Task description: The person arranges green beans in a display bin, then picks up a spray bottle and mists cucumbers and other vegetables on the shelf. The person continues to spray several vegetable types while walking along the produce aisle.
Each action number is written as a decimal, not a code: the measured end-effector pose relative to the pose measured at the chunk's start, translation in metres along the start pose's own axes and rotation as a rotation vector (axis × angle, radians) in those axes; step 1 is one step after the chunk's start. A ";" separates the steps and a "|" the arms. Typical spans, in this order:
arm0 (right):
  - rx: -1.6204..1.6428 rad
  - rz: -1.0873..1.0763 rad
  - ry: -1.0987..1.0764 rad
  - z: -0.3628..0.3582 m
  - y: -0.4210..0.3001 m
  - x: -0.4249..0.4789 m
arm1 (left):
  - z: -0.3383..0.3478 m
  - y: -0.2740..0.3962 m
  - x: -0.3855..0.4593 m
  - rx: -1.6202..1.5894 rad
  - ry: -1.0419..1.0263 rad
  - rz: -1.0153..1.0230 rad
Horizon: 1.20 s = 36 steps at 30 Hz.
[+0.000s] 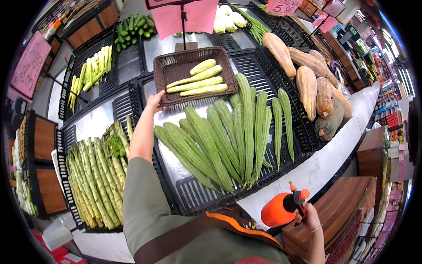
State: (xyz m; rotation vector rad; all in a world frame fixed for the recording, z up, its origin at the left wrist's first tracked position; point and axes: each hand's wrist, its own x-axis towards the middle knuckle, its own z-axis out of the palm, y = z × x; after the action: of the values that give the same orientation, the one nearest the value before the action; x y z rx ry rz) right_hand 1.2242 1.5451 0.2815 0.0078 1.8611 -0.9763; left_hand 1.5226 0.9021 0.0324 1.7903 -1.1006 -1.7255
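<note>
My left hand [155, 100] grips the near left corner of a brown woven basket [171, 67], its thumb by the rim and part of the fingers hidden. Several pale green, slender gourds [201, 82] lie in the basket. Just in front of it, long ridged luffa gourds [227, 142] are fanned out on the display. Low on the right, my right hand [310, 216] is wrapped around the black handle of an orange pump spray bottle [277, 209]. The bottle is tilted, its nozzle pointing away from me, and is held off the stand.
Celtuce stems [99, 184] fill the left crate. Large tan pumpkins [306, 92] are piled at the right. Cucumbers [133, 29] and pale stalks [95, 67] lie behind. A pink price sign [184, 16] rises on a post behind the basket. A wooden stand [329, 204] is beside my right arm.
</note>
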 end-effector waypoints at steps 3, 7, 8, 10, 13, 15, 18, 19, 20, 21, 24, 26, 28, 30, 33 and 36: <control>0.252 0.000 0.060 0.025 0.005 -0.019 | -0.018 -0.022 0.061 -0.263 -0.243 -0.103; 0.228 -0.009 0.110 0.043 0.002 -0.033 | -0.025 -0.018 0.076 -0.278 -0.215 -0.151; 0.236 -0.001 0.064 0.040 0.009 -0.035 | -0.022 -0.016 0.065 -0.266 -0.241 -0.101; 0.273 -0.003 0.083 0.046 0.019 -0.048 | 0.014 0.020 0.009 -0.333 -0.331 -0.107; 0.274 -0.039 0.006 0.040 0.031 -0.044 | -0.008 0.040 -0.055 -0.385 -0.285 -0.079; 0.239 -0.065 -0.075 0.036 0.041 -0.051 | -0.040 0.028 -0.099 -0.371 -0.168 -0.017; 0.230 -0.175 -0.088 0.028 0.063 -0.055 | -0.088 0.001 -0.208 -0.347 0.004 0.126; 0.219 -0.202 -0.119 0.028 0.068 -0.057 | -0.111 -0.016 -0.240 -0.435 -0.009 0.143; 0.178 -0.247 -0.150 0.031 0.071 -0.059 | -0.136 -0.041 -0.265 -0.498 -0.033 0.201; 0.168 -0.256 -0.164 0.030 0.079 -0.061 | -0.160 -0.070 -0.290 -0.562 -0.056 0.257; 0.132 -0.263 -0.216 0.029 0.104 -0.064 | -0.209 -0.153 -0.414 -0.736 0.021 0.286; 0.134 -0.275 -0.219 0.026 0.123 -0.064 | -0.245 -0.228 -0.495 -0.910 0.073 0.278; 0.136 -0.253 -0.186 0.032 0.139 -0.068 | -0.257 -0.274 -0.596 -0.974 0.165 0.208; 0.063 -0.199 -0.344 0.034 0.154 -0.068 | -0.279 -0.333 -0.688 -1.016 0.287 0.156; 0.028 -0.122 -0.393 0.055 0.182 -0.074 | -0.286 -0.390 -0.821 -1.058 0.525 0.149; -0.031 -0.112 -0.419 0.071 0.208 -0.076 | -0.305 -0.443 -0.904 -1.103 0.797 0.102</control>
State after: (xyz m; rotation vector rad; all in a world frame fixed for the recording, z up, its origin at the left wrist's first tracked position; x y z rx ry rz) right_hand 1.4015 1.6712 0.1989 -0.3012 1.5016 -0.9420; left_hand 2.0025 1.7957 0.3110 1.3603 0.1266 -0.9848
